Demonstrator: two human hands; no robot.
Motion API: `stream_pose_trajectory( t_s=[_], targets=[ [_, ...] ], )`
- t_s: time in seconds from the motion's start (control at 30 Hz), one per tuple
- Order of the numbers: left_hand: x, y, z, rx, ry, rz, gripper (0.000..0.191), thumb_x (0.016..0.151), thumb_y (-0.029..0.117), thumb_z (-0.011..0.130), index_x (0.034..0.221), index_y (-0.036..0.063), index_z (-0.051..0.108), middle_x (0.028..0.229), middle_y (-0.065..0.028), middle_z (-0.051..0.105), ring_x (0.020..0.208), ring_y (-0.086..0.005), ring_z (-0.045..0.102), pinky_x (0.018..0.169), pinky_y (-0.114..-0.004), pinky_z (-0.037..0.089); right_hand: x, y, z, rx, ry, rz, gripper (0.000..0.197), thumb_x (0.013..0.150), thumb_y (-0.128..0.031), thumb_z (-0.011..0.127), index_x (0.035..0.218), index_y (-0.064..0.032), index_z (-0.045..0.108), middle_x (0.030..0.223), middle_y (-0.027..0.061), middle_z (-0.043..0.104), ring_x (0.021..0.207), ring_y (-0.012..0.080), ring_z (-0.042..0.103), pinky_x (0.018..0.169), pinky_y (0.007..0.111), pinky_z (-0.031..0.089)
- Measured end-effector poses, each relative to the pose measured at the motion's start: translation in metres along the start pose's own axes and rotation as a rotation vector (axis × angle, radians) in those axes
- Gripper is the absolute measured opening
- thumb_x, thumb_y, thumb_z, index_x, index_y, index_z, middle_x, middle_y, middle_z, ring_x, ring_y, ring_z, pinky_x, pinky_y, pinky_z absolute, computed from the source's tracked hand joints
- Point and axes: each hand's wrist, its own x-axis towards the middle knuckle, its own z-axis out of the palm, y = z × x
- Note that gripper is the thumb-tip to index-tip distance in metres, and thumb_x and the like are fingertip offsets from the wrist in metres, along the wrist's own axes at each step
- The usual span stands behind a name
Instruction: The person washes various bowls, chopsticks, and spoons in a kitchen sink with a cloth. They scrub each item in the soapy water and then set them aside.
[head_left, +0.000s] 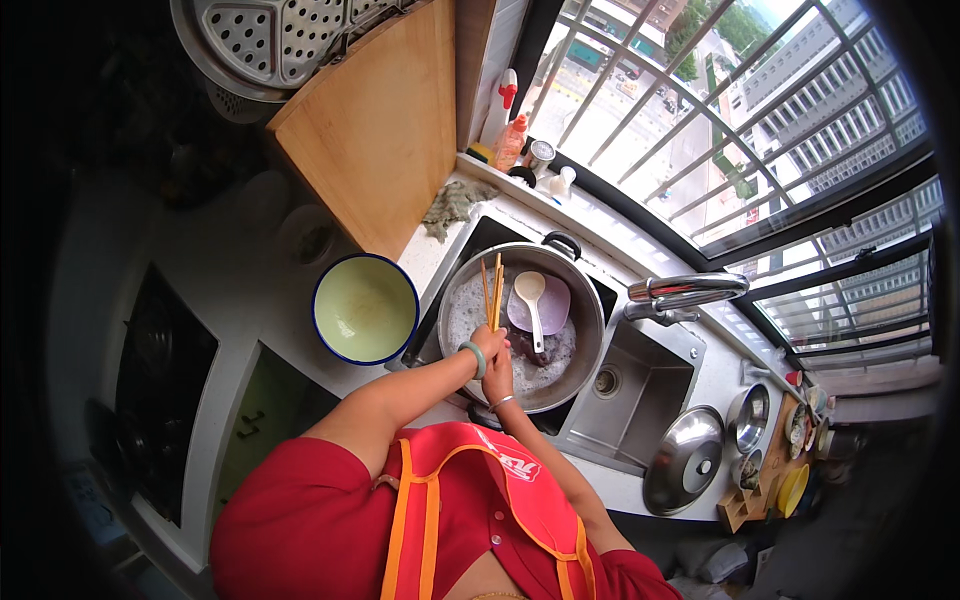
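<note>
My left hand (489, 342), with a jade-green bangle at its wrist, grips a bundle of wooden chopsticks (494, 289) that points away from me. Pressed against it is my right hand (498, 376), closed around the near end of the same bundle. Both hands are over a large metal pot (596, 330) of foamy water (461, 307) set in the sink. Inside the pot, a white ladle (530, 289) lies across a lilac plastic bowl (556, 307). A dark cloth-like thing (531, 351) sits partly in the foam; its kind is unclear.
Left of the pot stands an enamel basin (365, 307) with a blue rim. A wooden board (375, 127) and rag (456, 206) are behind it. The faucet (686, 289) overhangs the right sink basin (637, 390); a pot lid (684, 461) stands beyond. Bottles (512, 142) line the barred window.
</note>
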Motion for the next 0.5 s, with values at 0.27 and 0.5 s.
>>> stream_pose_trajectory(
  t_s=[0.27,0.5],
  targets=[
    [0.032,0.092,-0.028,0.312,0.472,0.408,0.024,0.080,0.020,0.049,0.088,-0.0031,0.049,0.076,-0.0175,0.060,0.068,-0.0274,0.059,0.063,-0.036,0.046,0.050,-0.042,0.004,0.286,-0.141,-0.090,0.041,0.077,-0.012,0.052,0.116,-0.0016,0.041,0.099,0.0107,0.052,0.089,0.0176,0.052,0.077,0.028,0.042],
    [0.077,0.158,-0.099,0.726,0.666,0.250,0.024,0.081,0.013,0.041,0.102,0.0014,0.044,0.102,-0.0235,0.052,0.095,-0.0349,0.052,0.080,-0.041,0.042,0.048,-0.031,0.022,0.151,-0.312,0.079,0.043,0.077,-0.019,0.051,0.114,-0.0004,0.045,0.112,0.0189,0.049,0.091,0.0272,0.055,0.079,0.032,0.043]
  ],
)
